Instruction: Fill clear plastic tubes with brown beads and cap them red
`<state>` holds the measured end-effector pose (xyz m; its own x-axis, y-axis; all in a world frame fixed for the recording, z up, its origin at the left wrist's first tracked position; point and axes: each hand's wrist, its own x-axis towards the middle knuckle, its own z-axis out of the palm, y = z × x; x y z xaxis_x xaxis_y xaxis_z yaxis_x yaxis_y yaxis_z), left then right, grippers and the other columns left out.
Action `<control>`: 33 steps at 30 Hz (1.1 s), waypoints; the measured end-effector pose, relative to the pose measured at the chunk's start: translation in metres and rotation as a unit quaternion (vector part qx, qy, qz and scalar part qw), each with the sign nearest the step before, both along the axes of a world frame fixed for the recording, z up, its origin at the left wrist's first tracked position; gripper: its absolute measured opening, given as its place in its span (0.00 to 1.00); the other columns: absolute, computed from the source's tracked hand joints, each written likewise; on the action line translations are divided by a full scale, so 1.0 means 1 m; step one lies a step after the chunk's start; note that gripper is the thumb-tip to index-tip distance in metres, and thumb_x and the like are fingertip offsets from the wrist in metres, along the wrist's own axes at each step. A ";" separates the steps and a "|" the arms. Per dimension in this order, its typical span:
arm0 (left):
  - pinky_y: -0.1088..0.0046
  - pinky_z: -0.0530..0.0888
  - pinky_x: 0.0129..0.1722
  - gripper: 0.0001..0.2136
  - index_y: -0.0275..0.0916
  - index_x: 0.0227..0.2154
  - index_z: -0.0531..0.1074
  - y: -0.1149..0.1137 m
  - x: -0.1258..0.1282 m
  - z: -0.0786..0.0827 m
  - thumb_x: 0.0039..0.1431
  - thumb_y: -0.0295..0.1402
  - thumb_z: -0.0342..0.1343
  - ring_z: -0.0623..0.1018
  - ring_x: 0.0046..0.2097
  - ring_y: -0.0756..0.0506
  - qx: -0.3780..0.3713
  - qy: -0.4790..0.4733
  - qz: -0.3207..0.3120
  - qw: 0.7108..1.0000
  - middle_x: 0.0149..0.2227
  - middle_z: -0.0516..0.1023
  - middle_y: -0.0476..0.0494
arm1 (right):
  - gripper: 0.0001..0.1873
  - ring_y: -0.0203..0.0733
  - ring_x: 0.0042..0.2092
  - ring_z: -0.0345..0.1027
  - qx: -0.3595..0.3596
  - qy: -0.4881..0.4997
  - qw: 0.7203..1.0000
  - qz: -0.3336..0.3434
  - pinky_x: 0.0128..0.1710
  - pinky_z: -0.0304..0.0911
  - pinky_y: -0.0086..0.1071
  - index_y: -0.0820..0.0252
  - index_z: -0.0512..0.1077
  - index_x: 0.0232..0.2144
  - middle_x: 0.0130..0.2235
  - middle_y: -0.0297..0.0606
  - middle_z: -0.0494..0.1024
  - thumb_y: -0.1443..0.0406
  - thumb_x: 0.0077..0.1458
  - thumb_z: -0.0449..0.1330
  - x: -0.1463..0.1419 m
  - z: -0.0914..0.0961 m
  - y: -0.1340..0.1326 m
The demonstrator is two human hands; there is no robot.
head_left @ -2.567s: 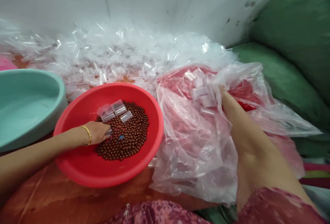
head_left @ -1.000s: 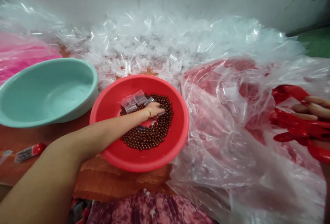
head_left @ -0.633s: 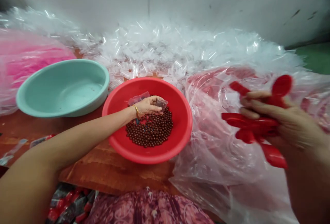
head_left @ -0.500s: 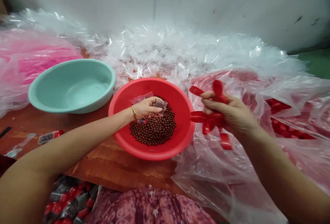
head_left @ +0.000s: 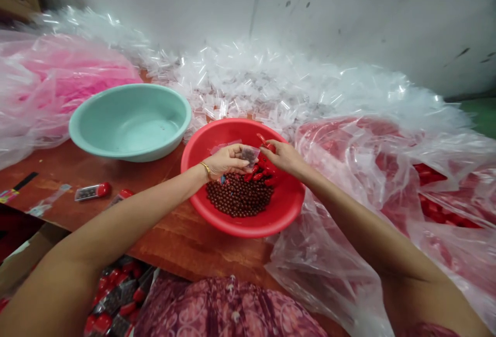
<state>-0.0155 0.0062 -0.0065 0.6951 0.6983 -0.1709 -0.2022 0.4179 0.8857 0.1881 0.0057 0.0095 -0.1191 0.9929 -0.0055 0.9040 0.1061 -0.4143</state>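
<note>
Over the red basin (head_left: 284, 218), my left hand (head_left: 228, 161) is closed on a small clear plastic container (head_left: 250, 155) with dark contents. Close beside it, my right hand (head_left: 282, 156) has its thumb and fingers pinched on a red plastic cap (head_left: 267, 146). Several more red caps (head_left: 263, 169) show just under the right hand, above or on the brown balls (head_left: 236, 197); whether any still touch the fingers I cannot tell. A few clear plastic containers (head_left: 222, 147) lie in the basin behind my left hand, partly hidden.
An aqua basin (head_left: 132, 151) stands at left. Clear plastic pieces (head_left: 248, 73) are heaped along the wall. A plastic bag of red caps (head_left: 434, 177) spreads at right, a pink bag (head_left: 77, 73) at far left. Filled red-capped containers (head_left: 92, 191) lie on the table, with several more below (head_left: 116, 295).
My right hand has moved left from beside the bag to over the red basin, bringing several red caps. My left hand still holds the clear container. The view has shifted slightly.
</note>
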 end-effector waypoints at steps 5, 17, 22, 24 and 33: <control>0.75 0.73 0.39 0.19 0.36 0.44 0.68 0.003 0.000 0.008 0.46 0.24 0.59 0.76 0.34 0.53 0.013 -0.029 0.093 0.995 0.40 0.77 0.46 | 0.07 0.34 0.25 0.61 -0.170 -0.058 0.974 0.139 0.26 0.55 0.28 0.57 0.70 0.22 0.23 0.33 0.71 0.62 0.48 0.57 -0.014 0.002 -0.034; 0.76 0.73 0.38 0.17 0.37 0.40 0.68 -0.003 -0.004 0.014 0.45 0.25 0.61 0.77 0.33 0.53 0.029 -0.089 0.081 0.992 0.37 0.77 0.49 | 0.10 0.31 0.22 0.53 -0.227 -0.012 0.942 0.247 0.26 0.55 0.28 0.59 0.66 0.17 0.18 0.29 0.65 0.69 0.48 0.55 -0.024 -0.014 -0.045; 0.77 0.73 0.36 0.18 0.36 0.39 0.67 -0.001 0.000 0.014 0.43 0.26 0.62 0.76 0.33 0.53 0.026 -0.091 0.079 0.992 0.35 0.77 0.49 | 0.05 0.30 0.24 0.56 -0.268 0.017 0.912 0.309 0.27 0.54 0.25 0.58 0.71 0.20 0.21 0.27 0.70 0.72 0.41 0.60 -0.039 -0.011 -0.058; 0.77 0.73 0.35 0.18 0.36 0.39 0.67 0.000 -0.001 0.012 0.42 0.26 0.63 0.76 0.33 0.53 0.021 -0.097 0.088 0.991 0.35 0.77 0.49 | 0.07 0.29 0.21 0.53 -0.288 0.046 0.910 0.295 0.24 0.51 0.24 0.59 0.69 0.17 0.18 0.26 0.67 0.75 0.37 0.61 -0.041 -0.012 -0.059; 0.77 0.72 0.32 0.13 0.34 0.36 0.68 -0.003 0.004 0.012 0.45 0.23 0.61 0.74 0.29 0.55 0.024 -0.030 0.109 0.993 0.33 0.75 0.48 | 0.15 0.28 0.18 0.57 -0.062 0.320 0.945 -0.022 0.18 0.56 0.25 0.61 0.68 0.32 0.24 0.31 0.72 0.54 0.50 0.57 -0.005 0.018 -0.025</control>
<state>-0.0115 0.0036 0.0058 0.5348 0.8393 -0.0973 -0.3361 0.3170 0.8869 0.1829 -0.0197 0.0273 -0.0961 0.9933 -0.0636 0.4668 -0.0114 -0.8843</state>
